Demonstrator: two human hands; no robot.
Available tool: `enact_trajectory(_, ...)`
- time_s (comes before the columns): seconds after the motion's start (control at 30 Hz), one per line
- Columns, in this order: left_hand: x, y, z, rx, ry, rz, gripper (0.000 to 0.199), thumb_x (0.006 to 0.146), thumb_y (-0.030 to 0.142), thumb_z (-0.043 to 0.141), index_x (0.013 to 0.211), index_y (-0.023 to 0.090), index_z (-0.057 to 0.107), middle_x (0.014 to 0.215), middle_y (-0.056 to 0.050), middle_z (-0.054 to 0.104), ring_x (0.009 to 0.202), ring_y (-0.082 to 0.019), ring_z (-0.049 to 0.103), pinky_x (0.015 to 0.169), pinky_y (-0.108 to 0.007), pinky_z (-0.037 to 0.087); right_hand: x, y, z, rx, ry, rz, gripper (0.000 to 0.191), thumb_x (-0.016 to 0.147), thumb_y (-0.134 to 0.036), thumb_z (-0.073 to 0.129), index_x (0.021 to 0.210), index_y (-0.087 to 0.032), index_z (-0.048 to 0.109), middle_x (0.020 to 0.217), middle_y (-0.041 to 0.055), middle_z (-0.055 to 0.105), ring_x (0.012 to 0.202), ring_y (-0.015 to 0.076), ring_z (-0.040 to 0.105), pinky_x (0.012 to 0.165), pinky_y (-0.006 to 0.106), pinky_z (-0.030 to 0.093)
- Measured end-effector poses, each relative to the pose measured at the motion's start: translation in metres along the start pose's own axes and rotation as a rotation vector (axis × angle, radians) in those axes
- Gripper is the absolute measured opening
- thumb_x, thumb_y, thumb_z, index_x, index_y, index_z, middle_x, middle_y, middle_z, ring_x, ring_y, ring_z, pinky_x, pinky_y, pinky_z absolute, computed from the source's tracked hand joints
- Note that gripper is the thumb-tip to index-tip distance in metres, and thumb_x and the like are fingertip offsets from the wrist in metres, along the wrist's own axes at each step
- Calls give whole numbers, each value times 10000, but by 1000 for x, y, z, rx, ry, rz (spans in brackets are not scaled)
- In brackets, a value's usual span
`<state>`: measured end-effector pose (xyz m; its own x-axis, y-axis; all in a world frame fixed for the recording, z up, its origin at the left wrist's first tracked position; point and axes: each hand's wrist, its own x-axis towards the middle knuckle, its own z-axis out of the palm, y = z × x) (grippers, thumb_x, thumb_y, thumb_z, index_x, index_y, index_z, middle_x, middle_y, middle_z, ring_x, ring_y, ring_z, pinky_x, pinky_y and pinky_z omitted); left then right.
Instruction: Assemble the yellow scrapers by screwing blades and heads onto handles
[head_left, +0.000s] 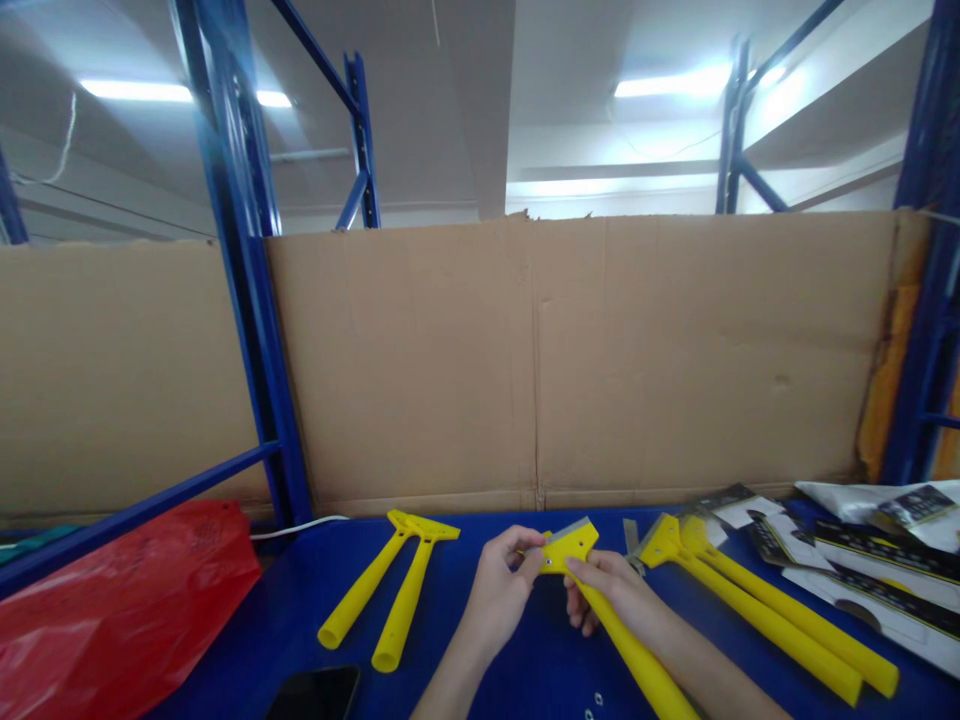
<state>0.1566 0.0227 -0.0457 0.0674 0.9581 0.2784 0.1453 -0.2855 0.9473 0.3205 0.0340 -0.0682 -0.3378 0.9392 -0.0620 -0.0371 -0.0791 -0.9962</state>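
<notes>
A yellow scraper [615, 622] with a long handle is held between my two hands above the blue surface. My right hand [609, 588] wraps round its neck, just below the head. At the left end of the head, my left hand [504, 578] pinches the edge with thumb and forefinger. A thin metal blade shows along the head's upper edge. Two shorter yellow scraper handles [407, 590] lie to the left, their heads touching. On the right rest two long yellow scrapers [765, 620], side by side, with small metal blades [631, 540] near their heads.
Black-and-white packages [885, 570] are piled at the far right. Small metal nuts [594, 706] lie near the front edge. A dark phone [315, 694] and a red plastic bag [135, 610] are on the left. Cardboard [420, 370] walls off the back between blue posts [262, 330].
</notes>
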Motion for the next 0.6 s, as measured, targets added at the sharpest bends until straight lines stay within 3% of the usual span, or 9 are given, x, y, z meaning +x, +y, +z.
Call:
enact_trajectory(0.13,-6,5,-2,152,-13,117,203,749,115,485,886,164,626,950,-73,657,864,-180,605,711,-281,478,-1,0,0,6,14,10,400,699,-554,623,745,-161,566,509,-20,605,456,129,587,459,235,435)
enact_trajectory(0.23,-15,9,-5,436,-28,349,368,699,28,490,1009,187,608,1068,-78,603,1006,-203,564,865,-345,464,-1,0,-1,12,20,23,381,719,-537,608,748,-160,565,490,-24,594,443,127,581,439,224,415)
enact_trajectory(0.33,-20,8,-6,708,-11,523,435,701,25,535,1096,201,580,1126,-87,570,1034,-230,540,886,-393,464,-1,0,-3,21,17,43,367,737,-525,588,747,-158,566,452,-33,578,405,118,562,418,214,393)
enact_trajectory(0.6,-14,4,-10,1046,58,840,118,834,123,564,922,190,605,940,-45,633,867,-202,566,767,-357,480,3,-2,-10,66,-63,146,337,799,-469,516,719,-148,579,404,-20,576,361,123,554,408,207,395)
